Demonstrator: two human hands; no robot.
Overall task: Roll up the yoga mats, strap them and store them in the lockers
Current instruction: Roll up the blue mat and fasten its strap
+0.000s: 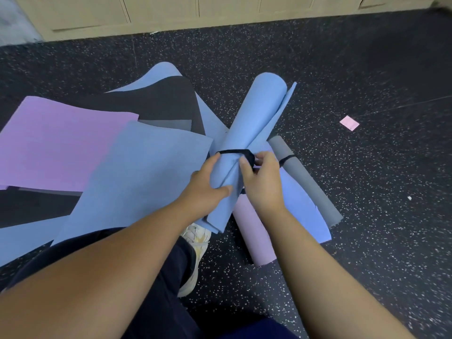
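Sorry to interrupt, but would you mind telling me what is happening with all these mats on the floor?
A person is strapping a rolled light-blue foam yoga mat. The left hand holds the roll, while the right hand pinches the black strap looped around it. Beside it lie a strapped grey rolled mat, plus periwinkle and lilac rolls. Several flat mats remain unrolled, and the beige lockers stand closed behind.

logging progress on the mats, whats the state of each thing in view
blue roll: rolled, held off the floor, edge loose
strap: wrapped round the blue roll
left hand: grips the blue roll
right hand: pinches the strap
grey roll: rolled, strapped, on the floor
purple roll: rolled, on the floor
flat mats: unrolled, overlapping
lockers: doors closed
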